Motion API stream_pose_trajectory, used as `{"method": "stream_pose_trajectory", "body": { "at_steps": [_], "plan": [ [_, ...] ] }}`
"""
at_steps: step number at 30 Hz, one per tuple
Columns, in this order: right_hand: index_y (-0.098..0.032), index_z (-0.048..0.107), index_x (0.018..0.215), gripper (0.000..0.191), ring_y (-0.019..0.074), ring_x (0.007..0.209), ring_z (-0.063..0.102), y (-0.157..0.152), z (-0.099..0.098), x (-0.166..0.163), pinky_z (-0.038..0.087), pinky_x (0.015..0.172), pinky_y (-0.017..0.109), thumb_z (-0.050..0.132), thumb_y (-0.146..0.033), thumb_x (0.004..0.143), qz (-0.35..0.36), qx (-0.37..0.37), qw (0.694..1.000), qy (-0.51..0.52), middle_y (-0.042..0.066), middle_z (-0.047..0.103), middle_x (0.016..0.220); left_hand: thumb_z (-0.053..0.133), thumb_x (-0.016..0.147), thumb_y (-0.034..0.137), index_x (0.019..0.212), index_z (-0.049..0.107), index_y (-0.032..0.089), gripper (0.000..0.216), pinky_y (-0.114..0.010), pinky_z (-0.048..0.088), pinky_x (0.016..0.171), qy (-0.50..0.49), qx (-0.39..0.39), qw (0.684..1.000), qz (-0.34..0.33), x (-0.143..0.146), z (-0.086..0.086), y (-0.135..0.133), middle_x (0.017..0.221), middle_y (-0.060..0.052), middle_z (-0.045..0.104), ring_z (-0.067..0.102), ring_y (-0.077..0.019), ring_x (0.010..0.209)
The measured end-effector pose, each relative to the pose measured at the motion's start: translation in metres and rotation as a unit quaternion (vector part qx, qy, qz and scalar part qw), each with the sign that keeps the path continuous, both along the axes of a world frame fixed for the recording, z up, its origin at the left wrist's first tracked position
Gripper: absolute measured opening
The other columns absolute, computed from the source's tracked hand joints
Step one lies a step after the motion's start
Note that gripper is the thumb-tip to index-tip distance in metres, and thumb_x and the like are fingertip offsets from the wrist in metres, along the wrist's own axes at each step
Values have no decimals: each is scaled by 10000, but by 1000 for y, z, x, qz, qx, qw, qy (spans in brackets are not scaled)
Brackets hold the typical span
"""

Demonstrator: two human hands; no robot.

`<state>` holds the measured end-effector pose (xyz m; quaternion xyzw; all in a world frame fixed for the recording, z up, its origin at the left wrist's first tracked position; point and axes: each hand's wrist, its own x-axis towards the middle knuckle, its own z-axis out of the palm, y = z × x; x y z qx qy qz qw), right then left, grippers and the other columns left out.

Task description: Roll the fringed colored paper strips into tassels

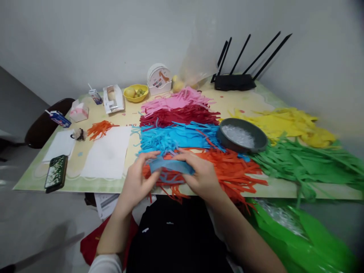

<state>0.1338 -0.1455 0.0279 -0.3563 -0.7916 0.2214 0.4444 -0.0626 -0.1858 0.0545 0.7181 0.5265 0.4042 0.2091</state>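
Between my two hands is a light blue fringed strip (172, 165), thin and blurred by motion. My left hand (142, 176) pinches its left end between thumb and fingers. The right end is gripped by my right hand (200, 172) in the same way. Beneath the strip lies an orange fringed pile (227, 170), part of it hidden by my hands. Just beyond it is a bright blue fringed pile (184, 136), and behind that come dark red (179, 115) and pink (179, 100) piles.
A dark round bowl (260, 138) with clear plastic bits stands at right, near yellow (290, 123) and green (313, 161) fringed piles. White paper (109, 155) and a phone (56, 172) lie at left. A black router (234, 82) sits at the back. A green bag (313, 239) is below the table edge.
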Motion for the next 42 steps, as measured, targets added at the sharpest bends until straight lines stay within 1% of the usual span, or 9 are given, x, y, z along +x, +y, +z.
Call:
{"method": "stream_pose_trajectory", "body": {
  "at_steps": [3,6,11,13,18,26,30,35,42],
  "plan": [
    [-214,695,1038,313,203,849,713,-3,5,23,553,769,296,509,-126,802,10,-102,995,-22,47,761,980,548,876,225,882,621,212,74,-270,497,726,-47,-121,991,-33,0,-11,10,832,-9,672,628,-170,779],
    [-205,720,1010,273,204,820,710,-5,-1,40,542,730,280,522,-179,823,5,-168,985,-26,52,763,942,513,871,273,749,588,191,165,-234,443,599,-94,-177,980,-20,2,-23,15,699,11,596,548,-140,653],
    [-225,754,974,383,208,895,693,-12,-28,54,535,796,297,502,-119,706,5,-256,965,56,43,757,955,515,800,254,846,657,188,164,-243,461,644,-142,-217,965,-31,5,-39,11,796,-20,657,582,-159,723],
    [-231,771,907,351,190,823,680,-15,-37,54,528,722,272,509,-132,696,9,-288,951,113,38,748,908,526,772,228,905,698,196,220,-267,482,704,-170,-207,962,-46,4,-45,10,868,-43,689,617,-183,799],
    [-198,714,693,166,140,623,572,-16,-45,50,424,514,219,553,-161,678,26,-343,913,222,26,643,752,483,689,145,765,750,201,284,-310,490,733,-185,-208,956,-90,0,-49,7,904,-68,671,616,-195,810],
    [-190,718,815,325,234,844,628,-7,-38,58,498,738,334,521,-441,873,108,-252,954,118,90,665,904,546,795,339,911,746,206,267,-354,488,797,-138,-213,953,-166,-12,-31,6,1004,-104,635,599,-245,905],
    [-209,660,814,152,185,768,644,-10,-36,49,509,709,279,626,-350,862,11,-229,971,69,39,680,819,678,801,332,722,665,196,157,-305,482,770,-117,-179,974,-74,-5,-33,9,819,-45,642,599,-187,789],
    [-224,670,1103,274,206,911,693,-16,-32,45,541,759,288,661,-299,840,-75,-203,975,51,52,727,1019,686,813,281,927,662,217,132,-287,479,814,-78,-155,984,-30,-3,-35,9,922,-26,687,624,-176,858],
    [-228,738,981,172,211,861,684,-20,-22,50,546,770,316,678,-292,832,-97,-194,974,58,50,738,938,684,818,280,956,688,213,154,-302,495,806,-99,-148,984,-10,-8,-33,10,967,-44,707,649,-204,895]
  ]
}}
